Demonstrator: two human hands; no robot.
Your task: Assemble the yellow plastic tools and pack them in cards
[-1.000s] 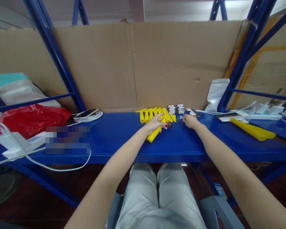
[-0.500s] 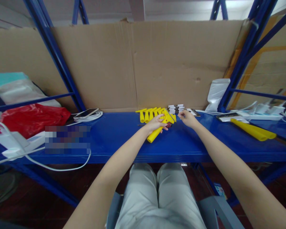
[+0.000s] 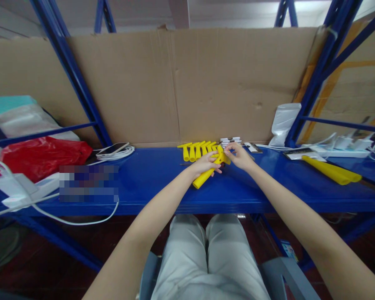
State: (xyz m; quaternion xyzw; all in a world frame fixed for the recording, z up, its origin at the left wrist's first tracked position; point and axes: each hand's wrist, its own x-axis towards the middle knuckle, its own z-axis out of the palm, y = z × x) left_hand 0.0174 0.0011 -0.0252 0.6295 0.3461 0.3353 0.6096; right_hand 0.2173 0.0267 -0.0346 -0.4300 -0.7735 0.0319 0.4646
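Note:
My left hand (image 3: 206, 163) is wrapped round a yellow plastic piece with a tube-like handle (image 3: 203, 178), which slants down to the left over the blue table (image 3: 150, 179). At its wider upper end my right hand (image 3: 237, 155) has its fingers pinched together; anything between them is too small to make out. Behind the hands stands a row of several similar yellow pieces (image 3: 192, 153). Part of a dark red object shows beneath my hands, mostly covered. A stack of small black-and-white packets (image 3: 230, 141) lies just behind my right hand.
Two long yellow tubes (image 3: 331, 170) lie at the right near a white power strip (image 3: 343, 151). A white pouch (image 3: 285, 125) leans on the cardboard back wall (image 3: 221, 83). On the left are a phone (image 3: 113, 148), coiled white cable and a red bag (image 3: 46, 156).
My right hand has moved left from beside the packets to the upper end of the yellow piece. My left hand keeps its hold, with the piece turned slightly.

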